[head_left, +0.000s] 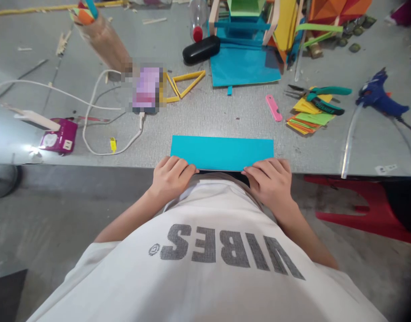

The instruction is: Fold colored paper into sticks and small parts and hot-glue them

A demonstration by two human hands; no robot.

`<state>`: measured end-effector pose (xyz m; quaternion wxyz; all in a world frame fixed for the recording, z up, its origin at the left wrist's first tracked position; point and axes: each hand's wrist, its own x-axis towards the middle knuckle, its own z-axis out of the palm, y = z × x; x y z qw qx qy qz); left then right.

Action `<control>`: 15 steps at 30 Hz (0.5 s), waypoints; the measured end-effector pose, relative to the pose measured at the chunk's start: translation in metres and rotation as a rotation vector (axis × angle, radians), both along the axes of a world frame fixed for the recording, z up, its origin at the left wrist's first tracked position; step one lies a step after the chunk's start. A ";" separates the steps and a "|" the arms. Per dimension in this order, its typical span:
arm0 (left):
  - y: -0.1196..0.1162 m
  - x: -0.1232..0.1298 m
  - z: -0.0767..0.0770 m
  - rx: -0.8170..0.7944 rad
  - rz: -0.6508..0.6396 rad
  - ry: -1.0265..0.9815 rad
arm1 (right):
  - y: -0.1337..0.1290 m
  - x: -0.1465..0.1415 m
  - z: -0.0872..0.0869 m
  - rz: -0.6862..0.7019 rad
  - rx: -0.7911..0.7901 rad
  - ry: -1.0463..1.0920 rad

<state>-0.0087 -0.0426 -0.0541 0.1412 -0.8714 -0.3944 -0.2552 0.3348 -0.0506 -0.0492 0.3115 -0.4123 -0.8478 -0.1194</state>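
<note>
A flat strip of blue paper [222, 152] lies at the near edge of the grey table, its long side towards me. My left hand [174, 175] grips its near left corner, fingers curled over the edge. At the near right corner my right hand [270, 178] holds the same paper between thumb and curled fingers. Both thumbs are partly hidden. Beyond the paper lie a pink folding cutter [273, 108] and a larger blue sheet [245, 67].
Pliers [321, 98] rest on coloured paper pieces [309, 124] at right, beside a blue glue gun [381, 96]. On the left are a phone [147, 91] with a white cable, and a purple power adapter [60, 136]. A black case [201, 50] sits further back.
</note>
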 end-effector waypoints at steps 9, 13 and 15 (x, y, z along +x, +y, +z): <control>-0.002 0.001 0.011 0.019 -0.036 -0.015 | -0.001 -0.002 0.008 -0.071 -0.113 -0.013; 0.000 -0.003 0.019 -0.072 -0.038 0.025 | 0.000 -0.003 0.012 -0.061 -0.096 -0.017; 0.002 -0.004 0.023 -0.082 -0.030 0.061 | 0.000 -0.003 0.013 -0.063 -0.100 -0.019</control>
